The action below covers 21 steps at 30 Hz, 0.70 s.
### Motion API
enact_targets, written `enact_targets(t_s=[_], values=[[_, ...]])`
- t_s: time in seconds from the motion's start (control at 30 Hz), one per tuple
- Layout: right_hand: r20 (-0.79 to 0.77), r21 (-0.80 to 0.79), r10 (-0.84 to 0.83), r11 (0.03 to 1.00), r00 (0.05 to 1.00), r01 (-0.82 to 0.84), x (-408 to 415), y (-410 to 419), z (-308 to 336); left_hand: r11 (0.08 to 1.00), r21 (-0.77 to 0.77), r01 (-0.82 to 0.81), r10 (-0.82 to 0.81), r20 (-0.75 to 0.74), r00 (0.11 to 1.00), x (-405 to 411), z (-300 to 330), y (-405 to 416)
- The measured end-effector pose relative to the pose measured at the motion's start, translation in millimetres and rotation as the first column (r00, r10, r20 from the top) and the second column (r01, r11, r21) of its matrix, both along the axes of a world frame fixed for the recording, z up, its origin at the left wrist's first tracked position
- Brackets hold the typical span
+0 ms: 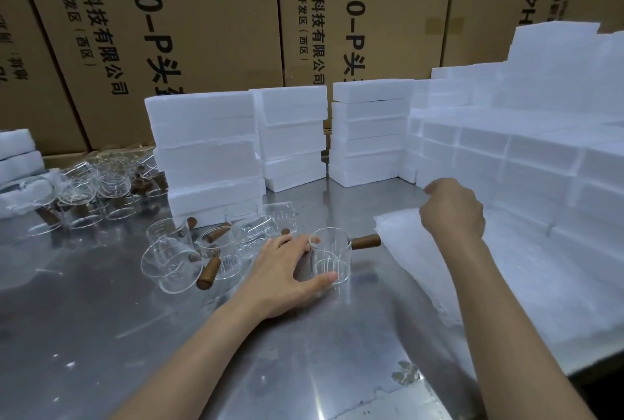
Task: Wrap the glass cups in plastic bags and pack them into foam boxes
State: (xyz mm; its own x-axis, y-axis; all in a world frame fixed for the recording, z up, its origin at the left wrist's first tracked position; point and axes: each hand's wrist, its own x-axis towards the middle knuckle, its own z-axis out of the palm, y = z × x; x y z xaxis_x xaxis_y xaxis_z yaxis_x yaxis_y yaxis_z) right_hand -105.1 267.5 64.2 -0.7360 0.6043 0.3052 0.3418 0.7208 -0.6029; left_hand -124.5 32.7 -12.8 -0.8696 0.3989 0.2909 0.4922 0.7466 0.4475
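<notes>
A clear glass cup [332, 256] with a brown wooden handle stands upright on the steel table [101, 335]. My left hand [287, 271] holds it from the left, thumb against its near base and fingers behind the rim. My right hand [452, 208] hovers with curled fingers above a flat pile of clear plastic bags [479, 284] at the right; whether it pinches a bag is unclear. More glass cups [189, 257] with wooden handles lie jumbled just left of my left hand. White foam boxes [209, 156] stand stacked behind.
More foam stacks [368, 132] and a large foam wall [540, 136] fill the back and right. Another cluster of glass cups [101, 186] sits at far left beside foam pieces [17, 156]. Brown cardboard cartons [202, 14] line the back.
</notes>
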Motion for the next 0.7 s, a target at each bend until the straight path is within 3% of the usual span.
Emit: enact_targets(t_s=[0.1,0.23,0.33,0.4,0.5,0.6,0.67,0.7], values=[[-0.058,-0.007,0.033,0.999,0.998,-0.033,5.8,0.7,6.8,1.000,0.004,-0.001,0.001,0.007,1.000,1.2,0.1,-0.2],[-0.307,0.025,0.063,0.998,0.950,-0.058,14.4,-8.3,24.3,0.999,0.037,0.019,-0.019,-0.007,1.000,6.9,3.0,1.2],[-0.523,-0.019,0.205,0.968,0.827,-0.252,14.0,-34.4,45.9,0.973,0.229,0.022,-0.015,-0.032,0.999,14.6,11.4,4.5],[-0.618,-0.043,0.361,0.872,0.698,-0.488,12.4,-62.8,57.6,0.927,0.369,0.058,-0.026,-0.089,0.996,21.1,18.5,7.8],[-0.639,-0.106,0.557,0.619,0.530,-0.778,11.4,-108.1,61.7,0.807,0.570,0.154,-0.102,-0.122,0.987,32.8,27.5,15.7],[-0.584,-0.255,0.682,0.362,0.441,-0.897,8.0,-139.2,51.4,0.565,0.795,0.221,-0.190,-0.135,0.972,35.3,33.8,19.9],[-0.510,-0.383,0.757,0.226,0.409,-0.896,6.1,-146.7,44.4,0.401,0.906,0.135,-0.169,-0.072,0.983,29.2,37.3,16.2],[-0.486,-0.416,0.776,0.199,0.401,-0.887,5.2,-146.7,41.6,0.362,0.929,0.076,-0.139,-0.027,0.990,25.1,38.8,12.8]])
